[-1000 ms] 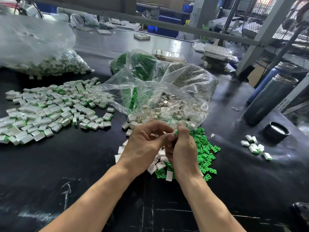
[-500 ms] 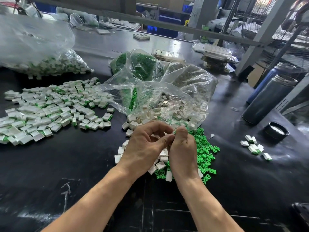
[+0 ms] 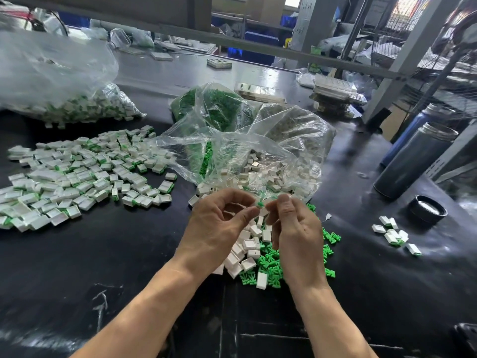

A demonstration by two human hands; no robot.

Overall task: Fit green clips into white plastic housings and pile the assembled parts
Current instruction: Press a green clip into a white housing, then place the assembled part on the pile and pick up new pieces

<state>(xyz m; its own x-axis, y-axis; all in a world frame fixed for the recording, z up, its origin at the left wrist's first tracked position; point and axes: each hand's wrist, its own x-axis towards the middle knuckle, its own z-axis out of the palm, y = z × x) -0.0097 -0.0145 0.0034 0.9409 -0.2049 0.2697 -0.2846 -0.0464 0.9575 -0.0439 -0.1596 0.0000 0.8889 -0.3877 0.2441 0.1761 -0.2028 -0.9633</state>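
Note:
My left hand (image 3: 216, 228) and my right hand (image 3: 296, 236) meet fingertip to fingertip above the black table. Between them they pinch a small white housing (image 3: 263, 211) with a green clip (image 3: 260, 203) showing at its top. Which fingers carry the weight is hard to tell. Under the hands lie loose white housings (image 3: 247, 245) and loose green clips (image 3: 271, 264). A wide pile of assembled parts (image 3: 77, 177) spreads over the table to the left.
An open clear bag of white housings (image 3: 273, 166) lies just beyond the hands, with a bag of green clips (image 3: 214, 107) behind it. A bag of assembled parts (image 3: 82, 109) sits far left. To the right are a few assembled parts (image 3: 392, 233), a black cap (image 3: 427, 209) and two flasks (image 3: 413, 164).
The hands have drawn slightly apart, so the part between the fingertips now shows. Both hands stay in the same spot above the loose pile.

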